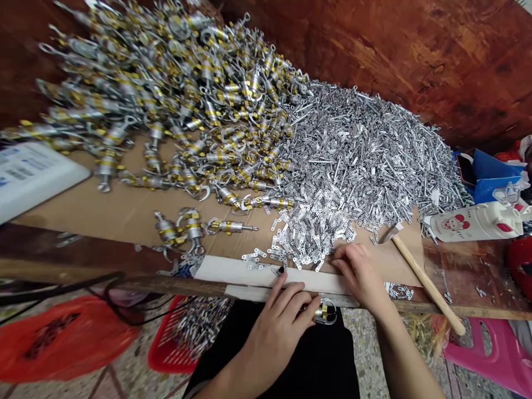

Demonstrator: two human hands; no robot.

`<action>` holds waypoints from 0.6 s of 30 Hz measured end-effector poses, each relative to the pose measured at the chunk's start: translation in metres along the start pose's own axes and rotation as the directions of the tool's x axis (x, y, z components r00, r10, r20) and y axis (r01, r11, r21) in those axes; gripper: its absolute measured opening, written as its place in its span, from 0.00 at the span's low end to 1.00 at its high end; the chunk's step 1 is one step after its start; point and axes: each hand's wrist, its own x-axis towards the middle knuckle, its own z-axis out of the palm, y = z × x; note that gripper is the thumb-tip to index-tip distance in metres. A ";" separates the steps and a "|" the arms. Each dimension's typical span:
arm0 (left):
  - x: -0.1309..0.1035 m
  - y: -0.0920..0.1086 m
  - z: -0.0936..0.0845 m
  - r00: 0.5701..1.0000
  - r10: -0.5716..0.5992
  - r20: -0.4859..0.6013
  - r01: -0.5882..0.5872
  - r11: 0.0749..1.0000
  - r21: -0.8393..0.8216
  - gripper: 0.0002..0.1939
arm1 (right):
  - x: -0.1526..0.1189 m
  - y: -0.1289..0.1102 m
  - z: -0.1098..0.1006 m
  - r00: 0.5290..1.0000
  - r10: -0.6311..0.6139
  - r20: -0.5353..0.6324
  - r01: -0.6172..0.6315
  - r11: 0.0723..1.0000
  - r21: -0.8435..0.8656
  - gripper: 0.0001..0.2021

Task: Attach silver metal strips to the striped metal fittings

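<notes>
My left hand [286, 313] is at the front edge of the bench. Its index finger reaches a small metal plate on the white strip [303, 276], while the other fingers curl round a yellow-and-silver metal fitting with a ring [325, 313]. My right hand [357, 271] rests on the bench edge with fingers bent together beside the pile of small perforated plates [310, 227]; whatever its fingertips may pinch is too small to make out. Several similar fittings, one of them a lone fitting [233, 226], lie on the cardboard [124, 213] left of the plates.
A large heap of fittings [187, 83] stands at the back left, beside a heap of metal pins [374, 149]. A hammer [428, 282] and a white bottle [474, 223] lie right. Below left are a red basket [160, 349] and black cables [112, 293].
</notes>
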 end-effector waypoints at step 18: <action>0.004 0.001 -0.007 0.995 -0.077 -0.060 0.066 0.983 -0.173 0.07 | -0.027 -0.019 -0.001 0.982 -0.160 0.101 0.151 0.984 0.093 0.08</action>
